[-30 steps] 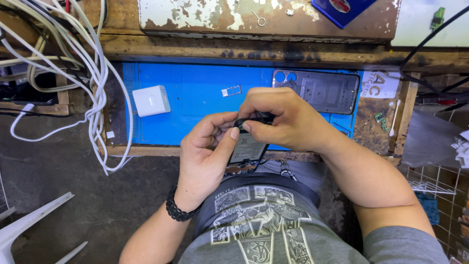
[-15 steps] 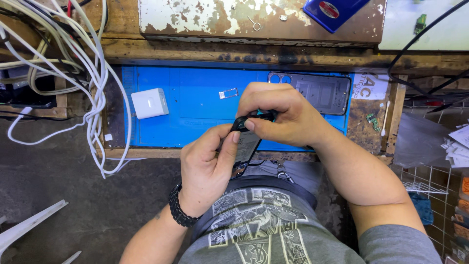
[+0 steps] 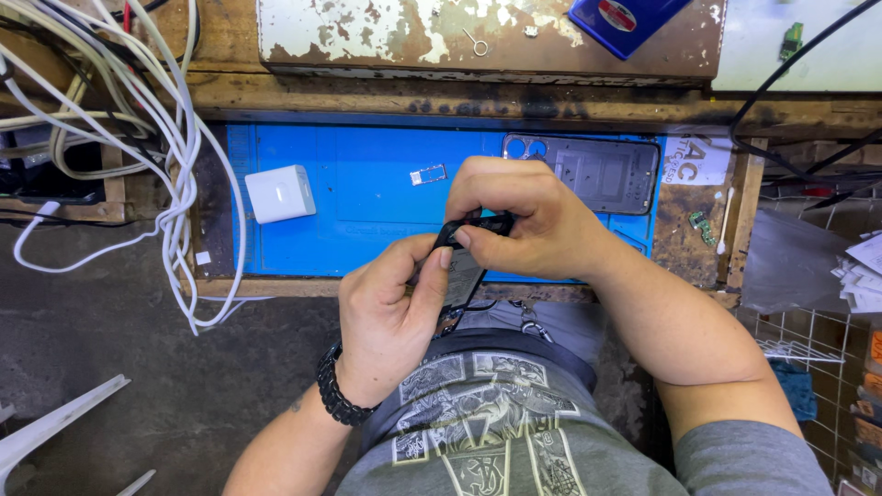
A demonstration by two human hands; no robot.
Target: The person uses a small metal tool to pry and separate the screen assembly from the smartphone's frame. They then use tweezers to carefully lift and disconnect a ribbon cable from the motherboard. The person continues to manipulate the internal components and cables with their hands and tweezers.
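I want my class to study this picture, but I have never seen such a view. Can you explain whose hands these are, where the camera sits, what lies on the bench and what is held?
There is no machine: a seated person works with bare hands, filmed from a camera on their head, looking down. The left hand and right hand together hold a dark phone over the lap. On the bench lies a blue mat with a white charger block, a small metal tray and a grey phone back cover. White cables hang at the left.
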